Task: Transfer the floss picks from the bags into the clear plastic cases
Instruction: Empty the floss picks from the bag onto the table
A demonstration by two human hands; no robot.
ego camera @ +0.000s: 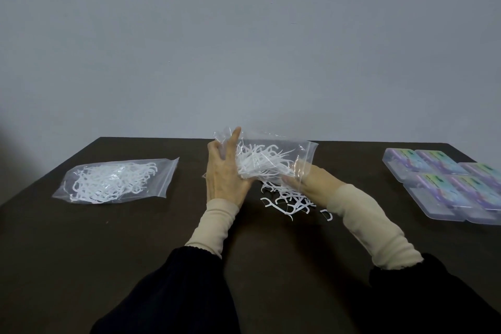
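1. Held above a dark table [135, 238]: a clear bag [273, 160] of white floss picks, gripped by the left hand [223, 171] at one end and the right hand [306, 179] at the other.
2. Scattered beneath: loose floss picks [287, 200].
3. Lying far left: a second, sealed bag [113, 180].
4. Clustered far right: clear plastic cases [444, 184].

Two clear bags hold floss picks: one bag [273, 163] is between the hands, the second bag [116, 180] lies far to the left of them. To the right of the hands are five plastic cases [444, 184]. The loose picks [290, 199] under the hands are too many to count.
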